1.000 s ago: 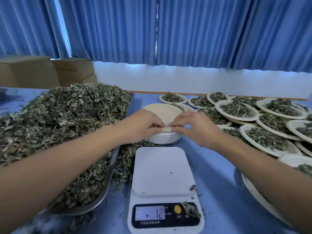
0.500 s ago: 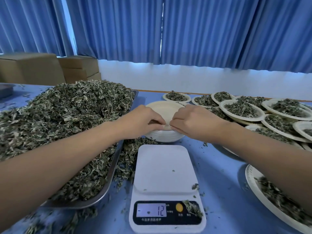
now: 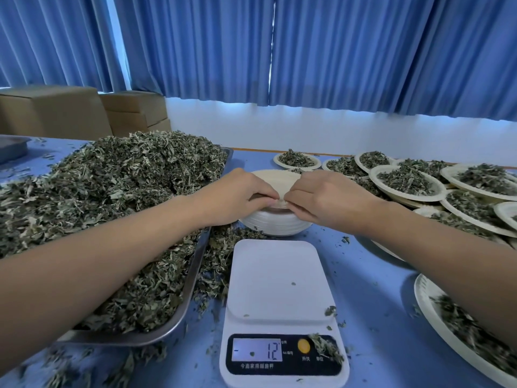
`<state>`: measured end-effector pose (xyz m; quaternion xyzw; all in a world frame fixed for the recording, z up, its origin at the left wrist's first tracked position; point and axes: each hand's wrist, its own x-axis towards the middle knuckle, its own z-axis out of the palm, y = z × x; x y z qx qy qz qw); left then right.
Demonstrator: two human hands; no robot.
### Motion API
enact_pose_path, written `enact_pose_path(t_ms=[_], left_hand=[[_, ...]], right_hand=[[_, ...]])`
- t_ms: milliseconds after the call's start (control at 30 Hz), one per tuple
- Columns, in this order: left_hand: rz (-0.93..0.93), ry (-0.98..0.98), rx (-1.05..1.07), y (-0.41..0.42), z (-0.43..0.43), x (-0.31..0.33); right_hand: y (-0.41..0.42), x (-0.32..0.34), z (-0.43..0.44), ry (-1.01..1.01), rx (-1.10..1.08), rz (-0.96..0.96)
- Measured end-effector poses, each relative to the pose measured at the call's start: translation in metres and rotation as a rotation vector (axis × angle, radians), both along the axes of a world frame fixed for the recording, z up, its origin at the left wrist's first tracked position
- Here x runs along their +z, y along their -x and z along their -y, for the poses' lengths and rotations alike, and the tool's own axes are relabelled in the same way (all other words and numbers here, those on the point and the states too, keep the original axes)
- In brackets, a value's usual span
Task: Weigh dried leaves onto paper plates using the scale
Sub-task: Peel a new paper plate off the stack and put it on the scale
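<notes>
A stack of empty paper plates (image 3: pixel 275 222) stands just behind the white scale (image 3: pixel 279 298). My left hand (image 3: pixel 237 196) and my right hand (image 3: pixel 321 198) meet at the near rim of the top plate (image 3: pixel 275 177), and their fingertips pinch that rim, which is lifted slightly off the stack. The scale's platform is bare and its display (image 3: pixel 257 350) reads 12. A big heap of dried leaves (image 3: pixel 98 197) fills a metal tray (image 3: pixel 193 278) on the left, under my left forearm.
Several paper plates with leaf portions (image 3: pixel 408 182) crowd the right side, and one more filled plate (image 3: pixel 458 331) lies at the near right under my right forearm. Loose leaves litter the blue table (image 3: pixel 372 289). Cardboard boxes (image 3: pixel 56 113) stand at the back left, before blue curtains.
Both hands stay at the stack's near rim, working the top plate's edge. The view has shifted slightly; the scale still reads 12.
</notes>
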<state>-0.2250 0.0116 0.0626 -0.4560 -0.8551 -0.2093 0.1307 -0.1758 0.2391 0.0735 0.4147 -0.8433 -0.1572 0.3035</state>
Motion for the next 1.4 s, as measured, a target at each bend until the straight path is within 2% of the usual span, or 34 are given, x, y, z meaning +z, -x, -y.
enact_pose_path(t_ms=[200, 333, 433, 633, 700, 767, 800, 867, 933, 1000, 1067, 1133, 1200, 1333, 1400], left_hand=[[-0.074, 0.122, 0.024, -0.006, 0.004, 0.008], [-0.292, 0.251, 0.036, -0.013, 0.004, 0.010], [-0.471, 0.253, 0.000, -0.016, 0.004, 0.009], [-0.555, 0.214, 0.083, -0.016, 0.005, 0.008], [-0.566, 0.190, 0.092, -0.018, 0.005, 0.006], [-0.566, 0.182, 0.082, -0.021, 0.006, 0.004], [-0.571, 0.163, 0.073, -0.024, 0.007, 0.004], [-0.594, 0.113, 0.058, -0.027, 0.010, 0.003], [-0.656, 0.037, 0.046, -0.031, 0.012, 0.004], [-0.718, -0.032, 0.042, -0.036, 0.013, 0.004], [-0.746, -0.044, 0.015, -0.043, 0.015, 0.003], [-0.704, -0.014, -0.053, -0.053, 0.021, 0.003], [-0.570, -0.022, -0.074, -0.061, 0.032, 0.005], [-0.291, -0.137, 0.239, -0.072, 0.061, 0.007], [-0.157, -0.141, 0.409, -0.074, 0.078, 0.002]], right_hand=[[0.007, -0.003, -0.003, -0.052, 0.071, -0.191], [0.007, -0.007, 0.001, -0.047, 0.073, -0.232], [0.004, -0.009, 0.007, -0.004, 0.022, -0.249], [-0.008, -0.010, 0.018, 0.178, -0.136, -0.237], [-0.011, -0.012, 0.019, 0.236, -0.185, -0.116], [-0.016, -0.016, 0.020, 0.439, -0.274, 0.095], [-0.019, -0.018, 0.021, 0.589, -0.303, 0.142], [-0.022, -0.021, 0.022, 0.864, -0.417, 0.118], [-0.023, -0.017, 0.021, 1.023, -0.606, 0.113], [-0.022, -0.011, 0.019, 1.195, -0.743, 0.293], [-0.024, -0.005, 0.016, 1.497, -0.686, 0.597], [-0.032, -0.006, 0.015, 1.667, -0.576, 0.814], [-0.045, -0.015, 0.012, 1.667, -0.539, 0.850], [-0.075, -0.037, 0.009, 1.643, -0.521, 0.921], [-0.086, -0.045, 0.012, 1.567, -0.551, 0.888]])
